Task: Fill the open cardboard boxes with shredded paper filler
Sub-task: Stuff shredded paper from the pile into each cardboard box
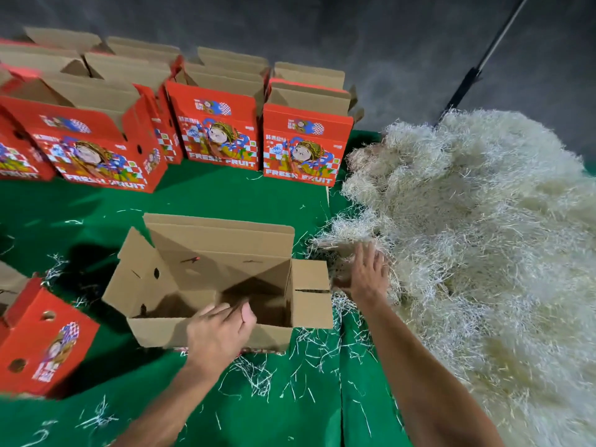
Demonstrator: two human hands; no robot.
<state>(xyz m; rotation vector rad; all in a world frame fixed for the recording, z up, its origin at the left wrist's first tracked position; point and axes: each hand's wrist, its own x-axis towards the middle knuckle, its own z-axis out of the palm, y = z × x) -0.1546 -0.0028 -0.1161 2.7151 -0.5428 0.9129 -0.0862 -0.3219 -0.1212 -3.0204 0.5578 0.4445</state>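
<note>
Left hand (219, 333) grips the open box (213, 279) by its near wall. Just right of the box, right hand (367, 272) fingers spread wide on the shredded paper (483, 221). It looks light, springy and loose, best scooped from beneath.

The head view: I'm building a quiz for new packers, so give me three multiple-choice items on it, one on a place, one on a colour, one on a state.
1. Where is the shredded paper pile?
A. right of the open box
B. left of it
C. inside it

2. What colour is the table cover?
A. blue
B. green
C. white

3. What is in the open box in front of the person?
A. it is full of filler
B. fruit
C. no filler yet

Answers:
1 A, the pile lies beyond the right hand.
2 B, green shows between the boxes.
3 C, bare cardboard shows inside, and the left hand grips its near wall.
</note>
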